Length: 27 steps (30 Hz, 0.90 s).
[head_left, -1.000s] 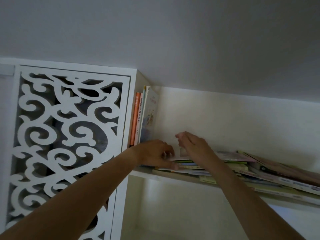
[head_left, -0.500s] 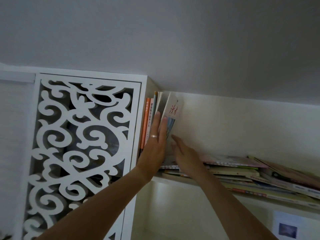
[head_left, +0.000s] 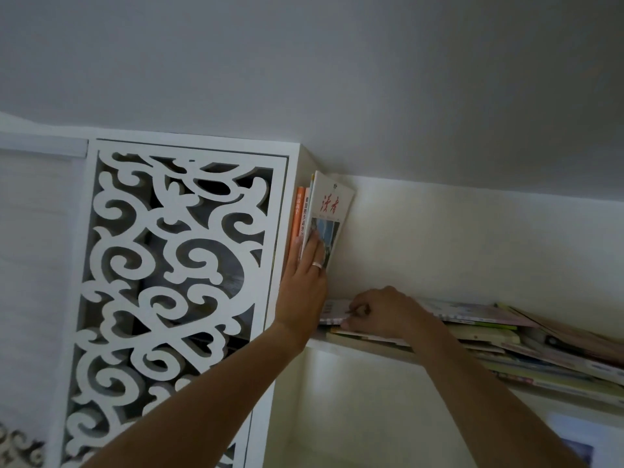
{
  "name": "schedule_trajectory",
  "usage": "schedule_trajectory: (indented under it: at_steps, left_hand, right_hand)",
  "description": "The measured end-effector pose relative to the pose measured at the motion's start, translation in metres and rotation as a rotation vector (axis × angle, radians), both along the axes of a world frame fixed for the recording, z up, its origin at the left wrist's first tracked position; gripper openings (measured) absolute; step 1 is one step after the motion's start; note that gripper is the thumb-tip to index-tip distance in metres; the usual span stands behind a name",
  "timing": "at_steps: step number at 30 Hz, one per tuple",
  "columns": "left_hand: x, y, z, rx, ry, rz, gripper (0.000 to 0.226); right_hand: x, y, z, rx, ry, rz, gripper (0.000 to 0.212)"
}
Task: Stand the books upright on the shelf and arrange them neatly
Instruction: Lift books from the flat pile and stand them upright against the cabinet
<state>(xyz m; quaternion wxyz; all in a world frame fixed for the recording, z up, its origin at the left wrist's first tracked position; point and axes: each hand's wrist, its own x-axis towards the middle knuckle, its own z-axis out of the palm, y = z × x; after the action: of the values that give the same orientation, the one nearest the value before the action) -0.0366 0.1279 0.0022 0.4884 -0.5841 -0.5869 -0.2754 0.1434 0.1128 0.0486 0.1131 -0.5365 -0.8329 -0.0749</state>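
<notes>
Several books stand upright at the shelf's left end, among them an orange spine (head_left: 297,211) and, on the outside, a white book with red characters (head_left: 332,211). My left hand (head_left: 304,282), wearing a ring, presses flat against these upright books with its fingers together. To the right lies a sprawling pile of flat books (head_left: 489,332) on the white shelf board (head_left: 364,347). My right hand (head_left: 381,310) rests on the pile's left end, fingers curled on the edge of the top flat book (head_left: 332,312).
A white carved lattice panel (head_left: 169,282) closes off the cabinet to the left of the shelf. The ceiling hangs close above the upright books. Below the shelf board is a lower compartment with a small picture (head_left: 574,449) at the right.
The white book with red characters has been pushed upright against the row. My left hand shifted onto its cover, and my right hand dropped back to the pile's top book.
</notes>
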Motion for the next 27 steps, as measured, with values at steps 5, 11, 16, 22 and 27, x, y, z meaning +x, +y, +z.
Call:
schedule_trajectory:
  at_steps: [5, 11, 16, 22, 27]
  left_hand:
    - [0.007, 0.006, 0.002, -0.017, 0.015, 0.066, 0.043]
    - [0.003, 0.003, 0.006, -0.051, 0.013, -0.172, 0.048]
    - [-0.006, 0.008, 0.004, -0.171, 0.086, 0.005, 0.047]
    - [-0.001, 0.007, 0.003, -0.161, 0.099, 0.129, 0.053]
    - [0.001, 0.001, 0.005, -0.203, 0.105, 0.157, 0.054]
  right_hand:
    - [0.013, 0.008, -0.009, 0.352, -0.061, 0.035, 0.030]
    - [0.050, 0.008, -0.001, 0.347, 0.074, -0.061, 0.030]
    - [0.018, 0.000, -0.006, 0.226, 0.091, 0.093, 0.041]
    - [-0.016, 0.002, -0.011, 0.244, -0.040, 0.147, 0.038]
    - [-0.018, 0.000, 0.000, 0.329, -0.308, 0.181, 0.034]
